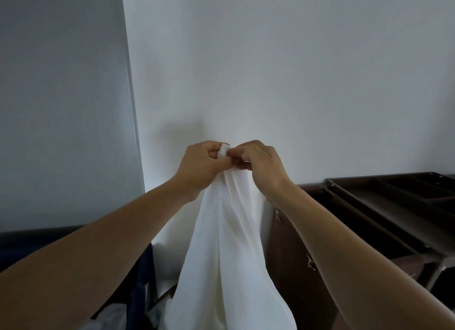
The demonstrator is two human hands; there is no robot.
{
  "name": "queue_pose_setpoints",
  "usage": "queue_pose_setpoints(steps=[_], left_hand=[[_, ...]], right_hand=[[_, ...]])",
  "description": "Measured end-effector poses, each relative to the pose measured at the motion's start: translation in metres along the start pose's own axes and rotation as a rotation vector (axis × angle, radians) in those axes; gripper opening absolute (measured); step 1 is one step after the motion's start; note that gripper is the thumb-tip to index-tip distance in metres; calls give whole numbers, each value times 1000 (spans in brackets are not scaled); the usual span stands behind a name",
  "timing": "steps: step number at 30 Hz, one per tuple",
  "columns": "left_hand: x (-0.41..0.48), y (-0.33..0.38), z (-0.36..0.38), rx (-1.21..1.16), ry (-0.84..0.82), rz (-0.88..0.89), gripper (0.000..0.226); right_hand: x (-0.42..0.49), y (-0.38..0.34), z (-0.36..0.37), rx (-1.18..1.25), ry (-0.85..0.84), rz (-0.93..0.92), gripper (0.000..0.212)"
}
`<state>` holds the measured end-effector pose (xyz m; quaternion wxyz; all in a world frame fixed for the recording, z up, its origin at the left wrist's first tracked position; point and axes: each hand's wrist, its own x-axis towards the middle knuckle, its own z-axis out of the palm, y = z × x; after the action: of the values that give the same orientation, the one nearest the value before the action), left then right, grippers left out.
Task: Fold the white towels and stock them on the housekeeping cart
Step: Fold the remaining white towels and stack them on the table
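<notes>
A white towel (229, 250) hangs in long folds from both my hands, held up in front of the white wall. My left hand (200, 165) grips its top edge with curled fingers. My right hand (262, 165) pinches the same bunched top right beside it, so the two hands touch. The towel's lower end runs out of the frame at the bottom. The dark brown housekeeping cart (384, 206) stands to the right, its top tray level with my right forearm.
The cart's top tray (423, 191) has several dark compartments, and its brown side panel (295, 268) stands right behind the towel. A dark blue bag or bin (141, 292) with pale cloth in it sits at the lower left. A grey wall panel (64, 95) fills the left.
</notes>
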<state>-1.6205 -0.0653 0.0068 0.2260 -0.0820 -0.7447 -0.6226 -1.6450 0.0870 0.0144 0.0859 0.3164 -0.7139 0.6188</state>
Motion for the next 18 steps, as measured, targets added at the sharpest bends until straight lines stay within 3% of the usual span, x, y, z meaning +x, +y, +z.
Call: queue_pose_setpoints(steps=[2,5,9,12,15,18], left_hand=[[3,-3,-3,-4,7,-12,19],[8,-1,-10,-57,-72,-16,20],[29,27,-11,-118,-182,72,24],[55,60,-9,-172,-263,132,24],[77,85,-22,-89,-211,180,24],[94,98,-42,-37,-45,225,25]], right_hand=[[3,4,-8,-105,-30,-13,55],[8,17,-25,-75,-3,35,31],[15,34,-39,-5,-148,51,69],[32,16,-52,120,-175,1,51],[49,-14,-76,162,-132,-109,33],[54,-24,-93,-108,-166,-86,39]])
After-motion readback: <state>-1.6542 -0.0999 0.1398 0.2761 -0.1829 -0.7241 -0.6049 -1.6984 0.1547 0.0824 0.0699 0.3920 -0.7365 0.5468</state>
